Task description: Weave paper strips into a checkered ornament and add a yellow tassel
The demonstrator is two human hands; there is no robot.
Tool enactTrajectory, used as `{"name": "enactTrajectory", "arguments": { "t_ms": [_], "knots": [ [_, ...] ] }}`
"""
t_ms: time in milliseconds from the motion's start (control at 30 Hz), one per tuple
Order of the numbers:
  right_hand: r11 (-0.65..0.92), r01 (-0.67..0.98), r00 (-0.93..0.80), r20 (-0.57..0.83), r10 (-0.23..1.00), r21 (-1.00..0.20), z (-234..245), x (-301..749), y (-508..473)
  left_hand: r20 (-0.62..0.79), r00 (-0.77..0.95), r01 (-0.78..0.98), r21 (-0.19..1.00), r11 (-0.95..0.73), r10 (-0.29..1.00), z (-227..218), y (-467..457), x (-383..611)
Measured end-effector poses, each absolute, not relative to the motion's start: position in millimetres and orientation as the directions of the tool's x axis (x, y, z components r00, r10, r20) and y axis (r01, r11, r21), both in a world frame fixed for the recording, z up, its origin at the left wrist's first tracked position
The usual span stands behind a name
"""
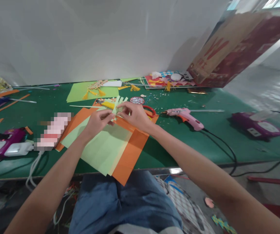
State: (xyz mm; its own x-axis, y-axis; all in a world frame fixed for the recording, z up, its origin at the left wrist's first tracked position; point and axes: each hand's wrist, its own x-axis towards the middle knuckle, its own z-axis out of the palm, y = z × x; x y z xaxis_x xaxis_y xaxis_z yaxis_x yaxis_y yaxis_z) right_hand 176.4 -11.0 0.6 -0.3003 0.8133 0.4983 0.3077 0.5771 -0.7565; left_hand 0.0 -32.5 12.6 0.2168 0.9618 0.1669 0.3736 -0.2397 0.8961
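My left hand [100,121] pinches the lower end of several pale green paper strips [117,104], which fan upward between my hands. From the other side, the fingers of my right hand [134,114] close on the same strips. Beneath my hands lie pale green paper sheets [105,146] on top of orange paper sheets [132,156]. Behind the fingers sits a yellow object [108,104], partly hidden. Red-handled scissors [150,110] lie just past my right hand, their blades covered.
A pink glue gun [187,117] with a cord lies to the right, near a purple power strip [258,125]. At left are a pixelated phone [54,131] and another purple power strip [5,143]. A paper bag [227,52] stands back right. Woven paper with yellow tassels [97,86] lies behind.
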Motion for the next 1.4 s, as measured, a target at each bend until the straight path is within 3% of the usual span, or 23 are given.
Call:
{"name": "enactTrajectory", "arguments": {
  "t_ms": [467, 700, 833, 1000, 1233, 1300, 1400],
  "knots": [
    [0.621, 0.395, -0.323, 0.530, 0.784, -0.677, -6.1, 174.9, -12.7, 0.162, 0.254, 0.385, 0.887, -0.254, 0.953, 10.6, -32.8, -1.0],
    [0.576, 0.399, -0.261, 0.514, 0.817, -0.714, 0.0, 176.0, -14.9, 0.158, 0.240, 0.402, 0.882, -0.246, 0.958, 13.7, -34.0, 1.7],
    [0.537, 0.322, -0.127, 0.526, 0.841, -0.780, 5.2, 182.2, -9.5, 0.148, 0.234, 0.429, 0.871, -0.238, 0.961, 14.2, -33.1, 1.1],
    [0.438, 0.093, 0.046, 0.443, 0.895, -0.894, 7.5, 189.6, -0.5, 0.136, 0.216, 0.451, 0.864, -0.223, 0.967, 12.8, -31.9, -0.3],
    [0.344, -0.073, 0.053, 0.341, 0.939, -0.936, 7.4, 188.7, 0.2, 0.134, 0.209, 0.443, 0.870, -0.216, 0.969, 13.4, -32.1, 0.2],
    [0.337, -0.001, 0.035, 0.337, 0.941, -0.942, 6.6, 188.4, -0.1, 0.135, 0.183, 0.434, 0.878, -0.203, 0.974, 13.1, -31.2, 0.1],
    [0.353, 0.273, -0.036, 0.358, 0.933, -0.895, 3.4, 188.5, 1.6, 0.170, 0.154, 0.412, 0.884, -0.219, 0.973, 11.5, -28.4, -1.2]
  ]
}}
